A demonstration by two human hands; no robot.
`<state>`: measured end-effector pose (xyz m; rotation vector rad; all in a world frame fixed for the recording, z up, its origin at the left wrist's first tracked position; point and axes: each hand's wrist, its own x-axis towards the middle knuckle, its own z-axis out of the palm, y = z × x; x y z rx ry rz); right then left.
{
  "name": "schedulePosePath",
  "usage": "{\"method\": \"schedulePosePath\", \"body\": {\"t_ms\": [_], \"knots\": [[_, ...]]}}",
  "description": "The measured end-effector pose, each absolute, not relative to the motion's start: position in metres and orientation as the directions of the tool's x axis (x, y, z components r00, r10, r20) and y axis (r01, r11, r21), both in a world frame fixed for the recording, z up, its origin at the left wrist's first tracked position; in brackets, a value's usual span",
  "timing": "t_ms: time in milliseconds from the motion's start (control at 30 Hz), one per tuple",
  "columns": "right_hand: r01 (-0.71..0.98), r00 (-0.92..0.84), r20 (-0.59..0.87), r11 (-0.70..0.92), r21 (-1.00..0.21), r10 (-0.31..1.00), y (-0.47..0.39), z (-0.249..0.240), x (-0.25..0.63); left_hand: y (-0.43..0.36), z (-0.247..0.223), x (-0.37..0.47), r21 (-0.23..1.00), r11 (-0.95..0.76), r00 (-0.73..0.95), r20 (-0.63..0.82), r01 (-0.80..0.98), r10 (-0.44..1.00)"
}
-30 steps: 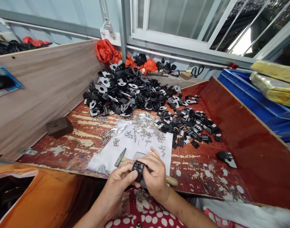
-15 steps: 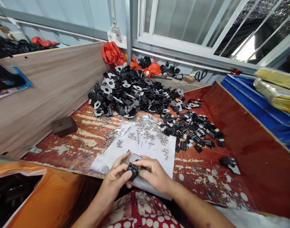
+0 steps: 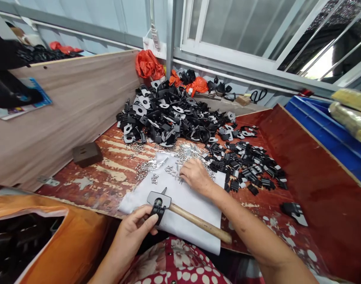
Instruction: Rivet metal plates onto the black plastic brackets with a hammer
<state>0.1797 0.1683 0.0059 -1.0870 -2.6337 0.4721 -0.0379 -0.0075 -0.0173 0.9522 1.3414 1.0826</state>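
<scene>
My left hand [image 3: 139,225] pinches a black plastic part [image 3: 158,209] with a flat grey plate and a round hole, above the near edge of the white cloth [image 3: 195,228]. Behind that part, a hammer with a wooden handle [image 3: 201,224] lies across the cloth. My right hand [image 3: 195,175] reaches into the small metal pins and springs [image 3: 186,152] on the far side of the cloth, fingertips pressed together and pointing down. Whatever is between those fingertips is too small to make out.
Large black parts [image 3: 168,110] are heaped at the back, smaller black clips [image 3: 245,161] at the right. A brown block [image 3: 87,154] sits left; an orange bag [image 3: 76,232] is near left. A blue crate [image 3: 325,130] stands beyond the right board [image 3: 310,169].
My right hand has left the black part and moved forward to the metal pieces. The hammer handle now shows. My left hand still holds the black part, and the view has shifted slightly.
</scene>
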Motion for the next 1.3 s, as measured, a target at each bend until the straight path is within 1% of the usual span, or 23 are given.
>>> {"method": "schedulePosePath", "body": {"t_ms": [67, 100, 133, 167, 200, 233, 267, 300, 333, 433, 600, 667, 700, 733, 767, 800, 833, 867, 900, 933, 1033, 1167, 1300], "knots": [[0.613, -0.686, 0.062, 0.621, -0.488, 0.725, 0.152, 0.012, 0.188, -0.003, -0.013, -0.038, 0.972, 0.076, -0.053, -0.066, 0.222, 0.996], [0.582, -0.697, -0.004, 0.562, -0.588, 0.717, 0.143, 0.015, 0.191, -0.001, -0.01, -0.036, 0.932, -0.028, -0.022, 0.038, 0.361, 0.999], [0.535, -0.719, -0.101, 0.454, -0.712, 0.687, 0.133, 0.017, 0.194, 0.0, -0.006, -0.034, 0.87, -0.121, 0.028, 0.123, 0.477, 0.992], [0.477, -0.752, -0.212, 0.294, -0.828, 0.624, 0.122, 0.019, 0.195, 0.001, -0.001, -0.03, 0.805, -0.199, 0.095, 0.177, 0.559, 0.98], [0.421, -0.788, -0.311, 0.095, -0.902, 0.531, 0.113, 0.019, 0.196, 0.001, 0.003, -0.026, 0.751, -0.264, 0.169, 0.203, 0.605, 0.964], [0.375, -0.818, -0.382, -0.106, -0.921, 0.431, 0.104, 0.02, 0.197, 0.001, 0.008, -0.021, 0.714, -0.319, 0.244, 0.21, 0.623, 0.947], [0.348, -0.834, -0.424, -0.26, -0.901, 0.352, 0.097, 0.019, 0.197, 0.001, 0.012, -0.016, 0.692, -0.366, 0.312, 0.209, 0.622, 0.927], [0.338, -0.837, -0.447, -0.345, -0.875, 0.314, 0.091, 0.018, 0.197, 0.0, 0.015, -0.012, 0.681, -0.402, 0.365, 0.208, 0.613, 0.908], [0.334, -0.834, -0.462, -0.39, -0.858, 0.303, 0.087, 0.017, 0.197, -0.001, 0.017, -0.009, 0.679, -0.422, 0.396, 0.206, 0.601, 0.895], [0.313, -0.812, -0.476, -0.435, -0.844, 0.339, 0.078, 0.013, 0.197, -0.005, 0.017, -0.004, 0.712, -0.386, 0.389, 0.17, 0.587, 0.905], [0.291, -0.787, -0.473, -0.438, -0.851, 0.397, 0.066, 0.011, 0.19, -0.011, 0.008, -0.003, 0.785, -0.257, 0.261, 0.127, 0.563, 0.957], [0.29, -0.766, -0.447, -0.372, -0.882, 0.462, 0.066, 0.013, 0.192, -0.011, 0.005, -0.004, 0.814, -0.222, 0.218, 0.121, 0.537, 0.969], [0.303, -0.737, -0.409, -0.278, -0.912, 0.539, 0.069, 0.015, 0.195, -0.011, 0.003, -0.005, 0.836, -0.196, 0.195, 0.108, 0.512, 0.975], [0.348, -0.687, -0.343, -0.125, -0.929, 0.641, 0.074, 0.017, 0.201, -0.011, 0.002, -0.006, 0.865, -0.159, 0.168, 0.088, 0.476, 0.982], [0.443, -0.627, -0.24, 0.085, -0.892, 0.741, 0.081, 0.018, 0.209, -0.01, 0.001, -0.008, 0.898, -0.115, 0.137, 0.061, 0.425, 0.989], [0.565, -0.577, -0.113, 0.295, -0.771, 0.809, 0.089, 0.018, 0.218, -0.01, 0.0, -0.01, 0.93, -0.062, 0.107, 0.024, 0.361, 0.994], [0.671, -0.554, 0.005, 0.45, -0.589, 0.833, 0.097, 0.018, 0.227, -0.011, -0.001, -0.012, 0.958, -0.001, 0.078, -0.022, 0.286, 0.997], [0.737, -0.559, 0.083, 0.54, -0.407, 0.825, 0.105, 0.017, 0.236, -0.011, -0.001, -0.013, 0.977, 0.068, 0.047, -0.08, 0.203, 0.996], [0.762, -0.582, 0.114, 0.589, -0.269, 0.805, 0.111, 0.015, 0.244, -0.012, -0.002, -0.014, 0.983, 0.137, 0.016, -0.14, 0.119, 0.99], [0.764, -0.606, 0.116, 0.616, -0.193, 0.787, 0.116, 0.012, 0.25, -0.012, -0.003, -0.015, 0.979, 0.2, -0.007, -0.2, 0.039, 0.98], [0.72, -0.676, 0.085, 0.681, -0.131, 0.732, 0.122, 0.004, 0.251, -0.013, -0.006, -0.014, 0.941, 0.307, -0.033, -0.315, -0.142, 0.949], [0.625, -0.775, 0.07, 0.778, -0.054, 0.628, 0.124, -0.001, 0.224, -0.013, -0.009, -0.011, 0.887, 0.364, 0.028, -0.372, -0.283, 0.928], [0.476, -0.879, 0.056, 0.877, 0.063, 0.474, 0.135, -0.001, 0.202, -0.01, -0.005, -0.012, 0.826, 0.401, 0.054, -0.415, -0.397, 0.908]]}}
